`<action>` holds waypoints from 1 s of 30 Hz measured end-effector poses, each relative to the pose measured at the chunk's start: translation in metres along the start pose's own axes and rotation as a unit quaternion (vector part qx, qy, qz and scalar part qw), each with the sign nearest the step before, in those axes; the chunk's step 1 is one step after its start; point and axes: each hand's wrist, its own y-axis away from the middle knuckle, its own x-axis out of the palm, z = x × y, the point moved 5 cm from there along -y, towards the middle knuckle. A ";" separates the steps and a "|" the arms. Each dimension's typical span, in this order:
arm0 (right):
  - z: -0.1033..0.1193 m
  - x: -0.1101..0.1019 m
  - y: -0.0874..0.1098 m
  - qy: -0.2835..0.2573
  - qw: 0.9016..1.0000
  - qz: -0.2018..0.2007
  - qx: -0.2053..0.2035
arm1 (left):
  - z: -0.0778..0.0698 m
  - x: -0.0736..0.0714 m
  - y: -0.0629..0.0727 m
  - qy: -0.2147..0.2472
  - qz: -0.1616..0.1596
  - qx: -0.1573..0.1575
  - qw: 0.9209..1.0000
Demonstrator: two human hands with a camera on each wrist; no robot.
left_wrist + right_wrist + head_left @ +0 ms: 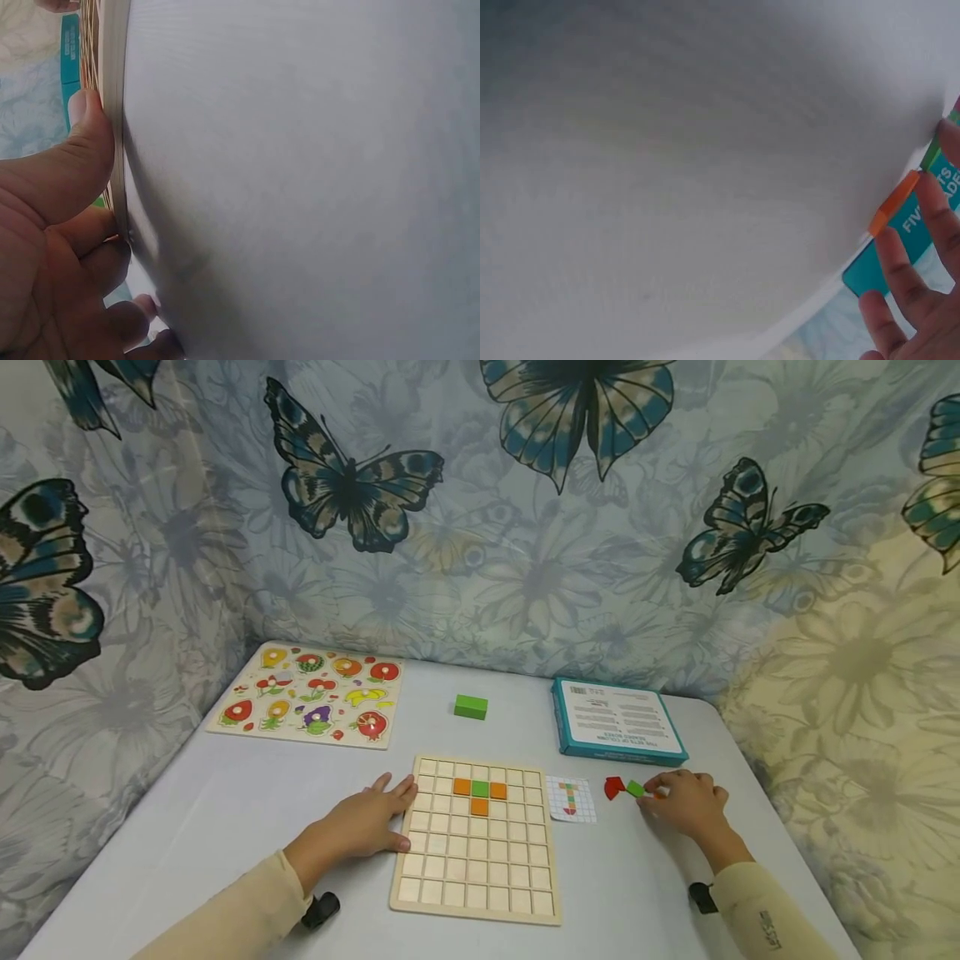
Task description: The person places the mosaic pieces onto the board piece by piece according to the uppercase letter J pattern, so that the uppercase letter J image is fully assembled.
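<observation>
A wooden grid board (480, 916) lies flat, with orange tiles (462, 787) around a green tile (480, 788) in its upper rows. At its left edge rests my left hand (363, 822), thumb and fingertips spread along the rim (114, 90). Over to the right, the fingertips of my right hand (690, 806) touch loose pieces on the table. An orange tile (894, 204) is at the index and middle fingertips, and a loose green tile (635, 788) is by the thumb. Red pieces (614, 787) lie just left of these. A pattern card (572, 799) sits beside the board.
Behind the board stands a green block (471, 707). A fruit puzzle board (300, 732) lies at the back left, and a teal box (621, 720) at the back right. Patterned butterfly cloth (480, 593) hangs behind the white table.
</observation>
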 end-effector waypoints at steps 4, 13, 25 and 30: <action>0.000 -0.002 -0.001 -0.001 1.000 -0.003 -0.002 | 0.000 0.001 0.001 -0.002 0.004 -0.002 1.000; 0.034 -0.011 0.007 -0.024 0.998 -0.012 -0.054 | 0.003 0.003 -0.004 -0.016 0.006 -0.002 1.000; 0.217 0.030 0.057 0.018 0.958 -0.020 -0.286 | 0.006 0.004 -0.004 -0.011 0.000 -0.002 1.000; 0.241 0.047 0.066 0.029 0.945 -0.008 -0.326 | 0.005 0.005 -0.004 -0.006 -0.002 0.000 1.000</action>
